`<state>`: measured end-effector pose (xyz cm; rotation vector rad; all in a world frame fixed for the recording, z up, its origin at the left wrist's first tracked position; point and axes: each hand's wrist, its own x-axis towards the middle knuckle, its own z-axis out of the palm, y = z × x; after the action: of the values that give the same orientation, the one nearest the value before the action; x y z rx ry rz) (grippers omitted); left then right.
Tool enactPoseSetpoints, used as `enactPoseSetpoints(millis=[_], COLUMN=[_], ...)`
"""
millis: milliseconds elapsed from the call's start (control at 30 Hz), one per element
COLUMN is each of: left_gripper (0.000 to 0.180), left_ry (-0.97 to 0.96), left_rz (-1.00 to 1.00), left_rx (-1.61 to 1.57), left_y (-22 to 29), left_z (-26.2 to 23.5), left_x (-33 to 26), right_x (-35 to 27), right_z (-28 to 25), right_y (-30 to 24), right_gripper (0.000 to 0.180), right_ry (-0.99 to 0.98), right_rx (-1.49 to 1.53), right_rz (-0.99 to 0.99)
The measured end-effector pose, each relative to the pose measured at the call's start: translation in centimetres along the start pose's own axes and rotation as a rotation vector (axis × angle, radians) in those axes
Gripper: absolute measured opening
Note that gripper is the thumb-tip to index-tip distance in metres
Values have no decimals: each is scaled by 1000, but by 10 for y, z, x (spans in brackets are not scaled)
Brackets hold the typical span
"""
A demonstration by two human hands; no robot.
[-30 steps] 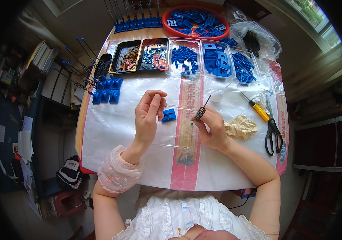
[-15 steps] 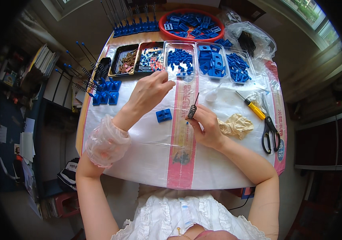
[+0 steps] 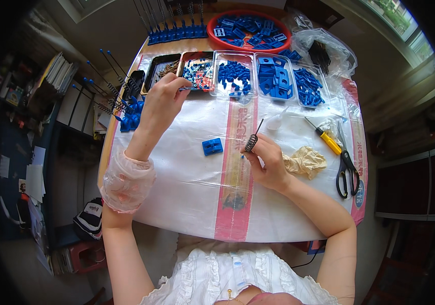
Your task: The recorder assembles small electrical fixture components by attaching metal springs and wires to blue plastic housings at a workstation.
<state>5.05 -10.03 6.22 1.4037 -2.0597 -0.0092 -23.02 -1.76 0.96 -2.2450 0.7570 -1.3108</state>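
Observation:
My left hand [image 3: 162,104] reaches over the front edge of the tray of small metal and red parts [image 3: 197,71], close to the tray of brass-coloured pieces [image 3: 165,67]. Its thumb and fingers are pinched together, and what is between them, if anything, is too small to make out. In my right hand [image 3: 268,161] a dark coil spring [image 3: 251,143] is gripped between thumb and fingers, its straight wire end pointing up. On the table between the hands lies a blue plastic block [image 3: 212,147].
Clear trays of blue parts [image 3: 274,79] continue the row rightward, below a red basin [image 3: 210,31]. Finished-looking blue bases with springs [image 3: 132,116] stand at left. On the right are crumpled cream material [image 3: 306,162], a yellow-handled screwdriver [image 3: 330,143], black scissors [image 3: 348,173] and a white nozzle bottle [image 3: 274,122].
My left hand has moved left and slightly up, from in front of the clear tray to the small-parts tray. My right hand still holds the spring, nearly in place.

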Motion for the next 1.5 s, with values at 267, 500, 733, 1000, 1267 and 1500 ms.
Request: enactPoseSetpoints(millis=[267,500,733,1000,1267,1500], left_gripper=[15,15,11,14,15,15], left_ry=[-299,-427,-173,-464,-370,-348], left_rz=[216,250,196,36,83,6], left_rx=[-275,-248,-180,-24,-133,-760], left_y=[30,38,37,52,44,81], left_z=[43,42,70,107,104,5], left_x=[-29,-8,57,88,88,48], right_x=[-2,-2,-5,-2,-2,0], right_z=[-3,-5,-3,-3,-2,-2], right_y=[-5,-4,-1,0,1,0], right_gripper=[20,20,19,17,17,16], right_ry=[-9,-19,-45,-15,-48,-17], right_rx=[1,-20,-26,-32,-41,-48], right_rz=[75,75,79,12,25,-3])
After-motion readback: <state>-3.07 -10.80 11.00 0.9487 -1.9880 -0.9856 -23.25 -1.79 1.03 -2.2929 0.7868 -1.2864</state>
